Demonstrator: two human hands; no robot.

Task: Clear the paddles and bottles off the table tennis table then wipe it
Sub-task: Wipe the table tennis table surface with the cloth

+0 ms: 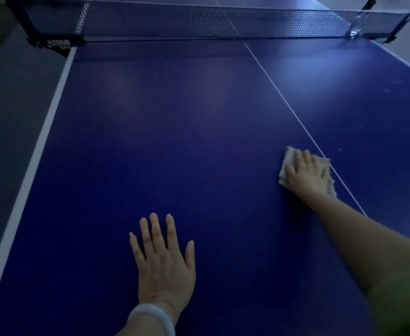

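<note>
A cloth [293,157] is pressed flat under the right hand [306,174] at right of frame – for wiping; the left hand [164,263], flat-fingered at lower centre, is braced on the table [162,122].

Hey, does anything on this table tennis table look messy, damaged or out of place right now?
Mostly tidy. Pale specks and scuffs mark the blue table tennis table right of its white centre line, ahead of the beige cloth under the right hand. The left hand rests flat.
</note>
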